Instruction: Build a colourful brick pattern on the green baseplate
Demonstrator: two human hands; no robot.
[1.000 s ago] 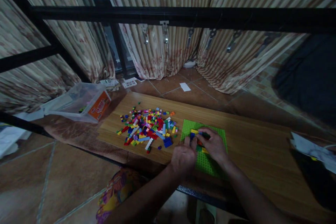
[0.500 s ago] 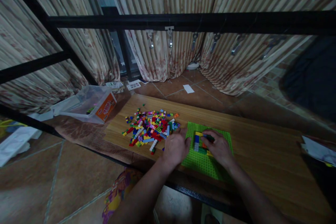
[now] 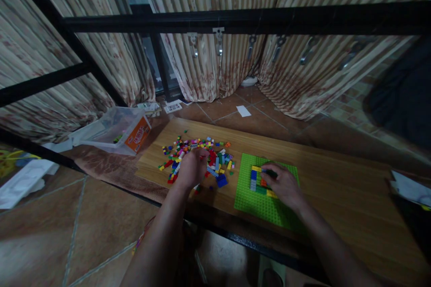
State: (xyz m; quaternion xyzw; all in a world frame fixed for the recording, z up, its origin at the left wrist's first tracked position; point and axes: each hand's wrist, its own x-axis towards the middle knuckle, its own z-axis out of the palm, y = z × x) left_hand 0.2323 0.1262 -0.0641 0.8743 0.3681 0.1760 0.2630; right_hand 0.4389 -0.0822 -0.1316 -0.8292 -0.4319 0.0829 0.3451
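My left hand (image 3: 192, 168) is over the pile of loose toy bricks (image 3: 180, 157), fingers curled down among them. What its fingertips hold, if anything, is hidden. On the green baseplate (image 3: 245, 195), a low outline of blue, grey, yellow, green and orange bricks (image 3: 253, 181) is pressed in place. My right hand (image 3: 284, 184) rests at the right side of this outline, its fingers closed round a dark green brick (image 3: 270, 173) and hiding part of the build.
A wooden board (image 3: 336, 188) carries the bricks and baseplate. A blue brick (image 3: 221, 181) lies between pile and plate. Left of the board stands a clear plastic box (image 3: 111, 143) with an orange label. A black metal bar (image 3: 235, 22) with hanging clips crosses ahead, before striped curtains (image 3: 208, 63).
My left hand has moved left from the baseplate's edge onto the brick pile, uncovering the blue brick. My right hand stays at the build with the dark green brick. The view has shifted slightly.
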